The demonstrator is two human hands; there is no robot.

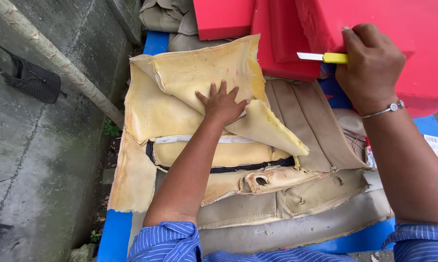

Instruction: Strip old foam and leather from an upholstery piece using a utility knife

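Note:
My left hand (pixel 222 103) lies flat, fingers spread, on a folded-over piece of worn yellow foam-backed seat cover (pixel 180 92). The cover is turned inside out, with beige fabric (pixel 304 121), a black seam strip (pixel 238 168) and a white strip across it. My right hand (pixel 369 65) grips a yellow-handled utility knife (pixel 326 57) with its blade out, pointing left. The knife sits against a block of red foam (pixel 398 29) at the upper right.
More red foam slabs (pixel 224 17) lie at the top. The work rests on a blue surface (pixel 114 235). Concrete ground with a pipe (pixel 58 60) and a dark mesh bag (pixel 32 80) lies to the left. More beige fabric (pixel 165 14) is bunched at the top.

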